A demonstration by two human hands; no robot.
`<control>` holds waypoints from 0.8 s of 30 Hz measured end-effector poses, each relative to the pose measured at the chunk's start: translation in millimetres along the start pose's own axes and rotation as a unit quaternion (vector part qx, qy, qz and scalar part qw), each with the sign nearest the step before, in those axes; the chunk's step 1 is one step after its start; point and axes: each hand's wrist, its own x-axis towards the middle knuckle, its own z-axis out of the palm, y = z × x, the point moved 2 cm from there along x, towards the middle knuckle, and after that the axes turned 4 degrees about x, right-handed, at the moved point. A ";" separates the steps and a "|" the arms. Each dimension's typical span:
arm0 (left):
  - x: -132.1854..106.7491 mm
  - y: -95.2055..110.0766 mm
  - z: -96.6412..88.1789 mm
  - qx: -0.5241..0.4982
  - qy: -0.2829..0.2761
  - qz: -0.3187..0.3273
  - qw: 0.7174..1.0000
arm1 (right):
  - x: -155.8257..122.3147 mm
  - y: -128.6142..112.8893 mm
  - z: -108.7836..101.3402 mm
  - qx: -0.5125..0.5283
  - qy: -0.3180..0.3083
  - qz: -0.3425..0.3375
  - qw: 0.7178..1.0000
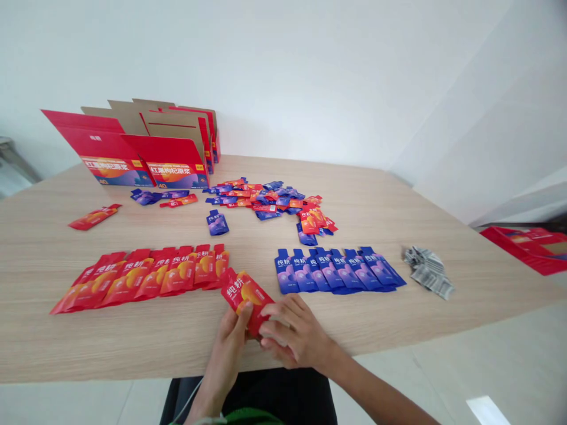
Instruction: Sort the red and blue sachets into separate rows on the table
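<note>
Here, the left hand [234, 333] is closed on the lower end of a red pouch [245, 293], thumb on its printed face. The right hand [296, 337] is half curled, palm down, its fingertips pinching the same end from the other side. Both forearms rise from the near edge of the table [398, 206]. The pouch tilts up and to the left, away from the hands. Just beyond the left hand lies a row of red pouches [142, 276], overlapping. Beyond the right hand lies a row of blue pouches [336, 270]. Farther out sit a loose pile of pouches [270, 200] and red cartons [150, 147].
</note>
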 end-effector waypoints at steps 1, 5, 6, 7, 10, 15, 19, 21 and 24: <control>-1.6 3.5 -0.5 0.039 -0.011 0.007 0.999 | 1.7 4.1 -1.8 0.035 0.016 0.049 0.998; -11.5 20.8 -8.8 0.183 -0.023 0.015 0.983 | 20.0 35.9 5.4 0.201 0.038 0.303 0.931; -13.7 24.7 -12.3 0.209 -0.026 0.015 0.978 | 27.2 45.7 12.7 0.254 0.003 0.347 0.903; -15.2 28.0 -16.2 0.231 -0.033 0.014 0.972 | 35.2 54.8 21.6 0.308 -0.049 0.376 0.873; -14.7 36.0 -30.5 0.277 -0.057 0.011 0.959 | 60.9 74.7 50.1 0.428 -0.184 0.419 0.779; -11.2 56.9 -63.8 0.299 -0.021 0.009 0.954 | 111.5 74.6 83.7 0.517 -0.218 0.429 0.708; -16.2 85.0 -97.6 0.253 0.070 0.025 0.965 | 163.9 58.7 107.4 0.522 -0.223 0.360 0.740; -16.0 98.8 -116.0 0.224 0.111 0.044 0.967 | 190.8 54.1 124.6 0.500 -0.230 0.336 0.764; -9.2 115.5 -141.9 0.193 0.165 0.093 0.963 | 224.5 54.3 157.3 0.434 -0.254 0.327 0.800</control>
